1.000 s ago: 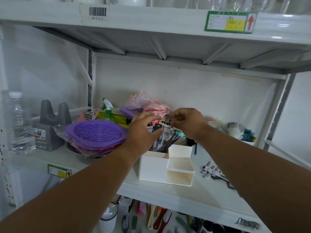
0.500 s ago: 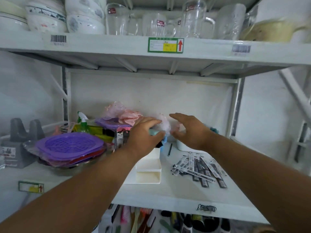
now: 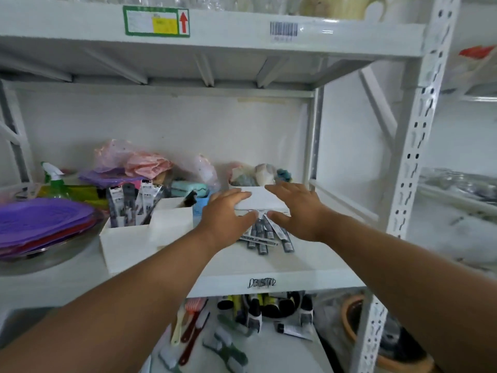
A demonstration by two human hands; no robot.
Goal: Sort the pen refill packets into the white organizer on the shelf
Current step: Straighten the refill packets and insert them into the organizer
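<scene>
Both hands, left hand [image 3: 227, 216] and right hand [image 3: 297, 211], fingers spread and holding nothing, hover over loose refill packets [image 3: 265, 235] near the shelf [image 3: 309, 261] edge, right of the white organizer [image 3: 142, 235].

Bright, even light, soft picture.
My forearms throw only faint shadows on the shelf [image 3: 295, 262]; glare streaks the upper shelf edge [image 3: 349, 30], the purple lids [image 3: 40, 222] blur, and the upright post [image 3: 419, 130] bows.

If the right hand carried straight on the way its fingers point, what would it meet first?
Probably the white box at the back: the right hand has open fingers pointing up-left over it, above the loose packets. Depth is unclear.
</scene>
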